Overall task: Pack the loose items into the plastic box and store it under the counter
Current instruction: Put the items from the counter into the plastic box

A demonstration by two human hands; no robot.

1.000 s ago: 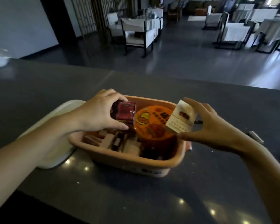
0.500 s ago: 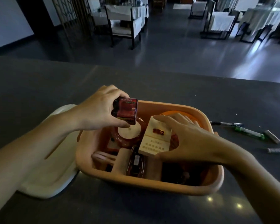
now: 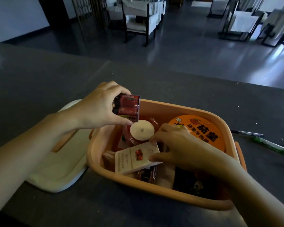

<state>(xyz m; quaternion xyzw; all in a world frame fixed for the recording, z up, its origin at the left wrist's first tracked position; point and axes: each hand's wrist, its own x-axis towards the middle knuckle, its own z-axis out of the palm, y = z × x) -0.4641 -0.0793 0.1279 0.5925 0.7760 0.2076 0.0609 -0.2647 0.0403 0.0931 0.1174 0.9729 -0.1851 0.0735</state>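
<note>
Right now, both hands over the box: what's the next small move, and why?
Probably the right hand lets go of the white pack and pulls clear. The pack lies tilted on other items inside the orange box, while the left hand holds a red pack above the box's left rim and likely needs room.

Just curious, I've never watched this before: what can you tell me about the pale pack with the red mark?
The pale pack is a small flat cream carton, seemingly card, with a red emblem and faint lines of print on its face. It lies tilted, face up, inside the orange plastic box over other items, pinched between thumb and fingers of the right hand.
</note>
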